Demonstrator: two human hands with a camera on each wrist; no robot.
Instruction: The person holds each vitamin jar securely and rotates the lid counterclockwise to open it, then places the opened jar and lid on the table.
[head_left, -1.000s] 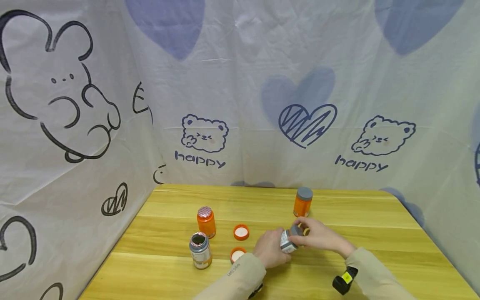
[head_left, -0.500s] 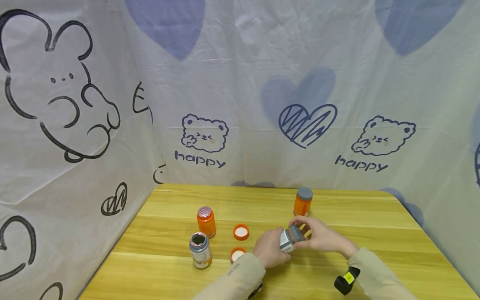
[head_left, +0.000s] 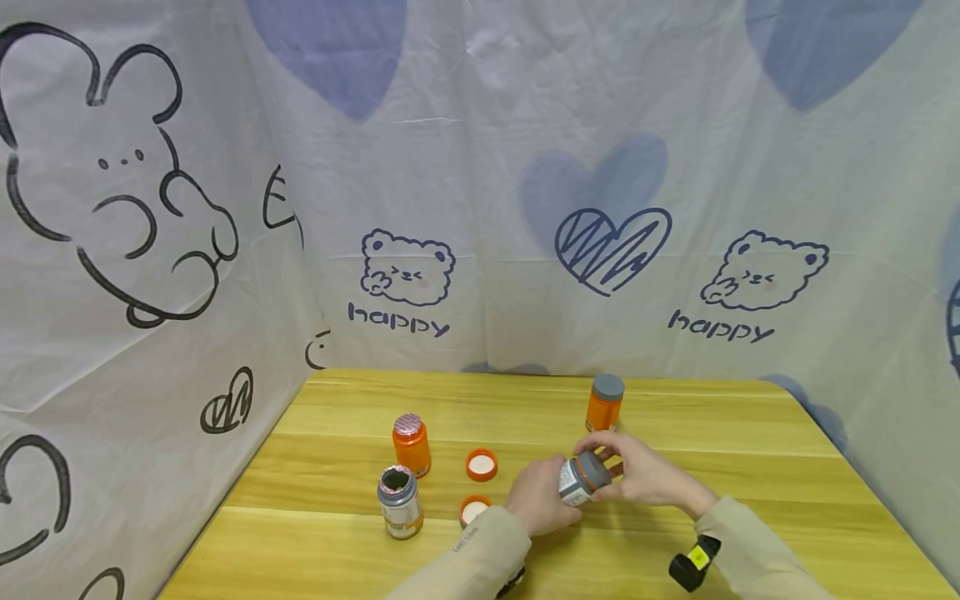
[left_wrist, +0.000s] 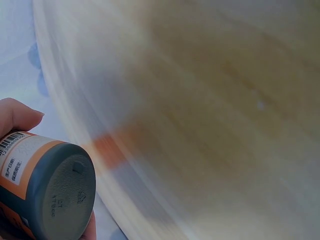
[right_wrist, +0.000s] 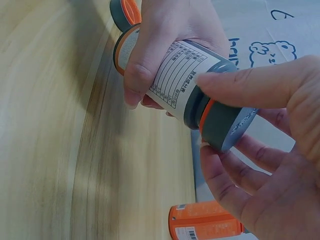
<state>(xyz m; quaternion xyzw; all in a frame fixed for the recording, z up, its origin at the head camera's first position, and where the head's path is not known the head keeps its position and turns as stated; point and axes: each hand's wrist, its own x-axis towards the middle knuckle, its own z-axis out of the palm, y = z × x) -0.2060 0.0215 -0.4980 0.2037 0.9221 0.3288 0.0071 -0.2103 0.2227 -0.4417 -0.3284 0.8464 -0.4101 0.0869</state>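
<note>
Above the tabletop (head_left: pixel 735 450), well before its far edge (head_left: pixel 697 383), the left hand (head_left: pixel 542 500) curls round a tilted jar (head_left: pixel 572 486), whose cap (head_left: pixel 592 469) the right hand (head_left: pixel 651 473) encircles with bent fingers (right_wrist: pixel 222 187).

Wooden table (head_left: pixel 750 467): three upright bottles (head_left: pixel 402 512), two upturned caps (head_left: pixel 481 466).

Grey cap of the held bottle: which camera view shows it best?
The right wrist view: the cap appears large there, its side, orange edge and part of its top visible. The head view shows it smaller, by the right hand. The left wrist view shows the bottle from its base end, cap unseen.
</note>
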